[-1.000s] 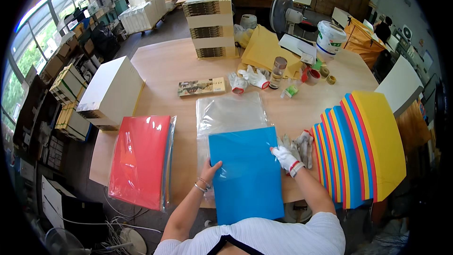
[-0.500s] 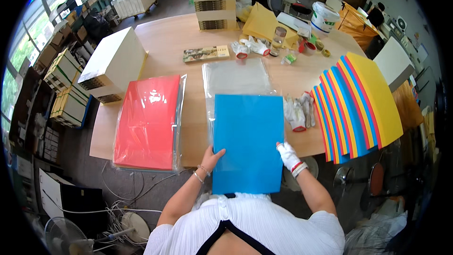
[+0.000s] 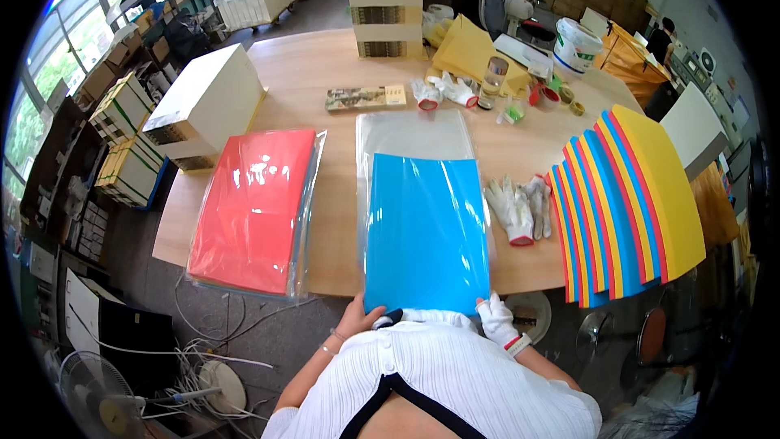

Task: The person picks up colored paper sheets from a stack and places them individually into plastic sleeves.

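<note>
A blue sheet (image 3: 426,228) lies on the near middle of the table, glossy reflections across it showing that clear plastic covers it. Its near end reaches over the table edge to my body. My bare left hand (image 3: 357,318) is closed at its near left corner, thumb on top. At the near right corner my right hand (image 3: 497,321), in a white glove, pinches the edge with a bare fingertip showing. Beneath and beyond the blue sheet is a stack of clear plastic sleeves (image 3: 414,132). Left of it rests a pile of sleeved sheets with a red one (image 3: 256,207) on top.
Fanned yellow, red and blue sheets (image 3: 650,195) lie at the right. Work gloves (image 3: 513,207) sit beside the blue sheet. Farther back are a small box (image 3: 366,97), a jar (image 3: 492,81), tape rolls (image 3: 577,107), a white bucket (image 3: 578,45) and white-wrapped stacks (image 3: 207,102).
Both hands have drawn down toward my body, to the near corners of the blue sheet. Plastic reflections now cover the sheet, which looked matte before.
</note>
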